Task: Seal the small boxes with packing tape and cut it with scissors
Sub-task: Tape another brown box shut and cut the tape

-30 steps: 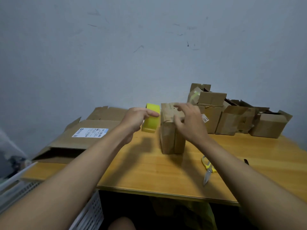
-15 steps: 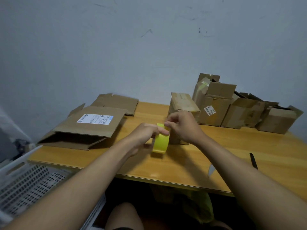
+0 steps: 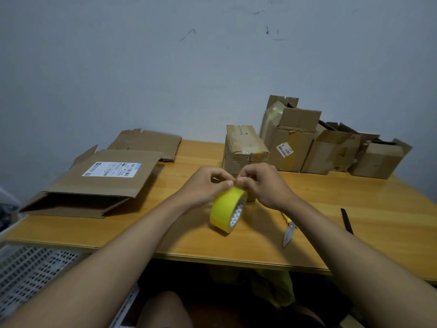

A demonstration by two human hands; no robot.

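A yellow roll of packing tape (image 3: 224,209) hangs just above the wooden table (image 3: 354,221), held at its top edge. My left hand (image 3: 208,185) grips the roll from the left, thumb on the rim. My right hand (image 3: 262,183) pinches the tape at the top of the roll with curled fingers. Right behind my hands stands a small brown box (image 3: 243,145), upright, with tape across its top. Scissors (image 3: 289,229) with yellow handles lie on the table under my right wrist, blades toward me.
Several open small boxes (image 3: 331,147) line the wall at the back right. A large flattened carton with a label (image 3: 99,181) and another flat carton (image 3: 146,143) lie at the left. A dark thin tool (image 3: 346,220) lies at the right. A white perforated basket (image 3: 35,271) sits below the table's left edge.
Both hands have brought the tape roll away from the box toward me. The right hand left the box and now pinches the roll's top edge.
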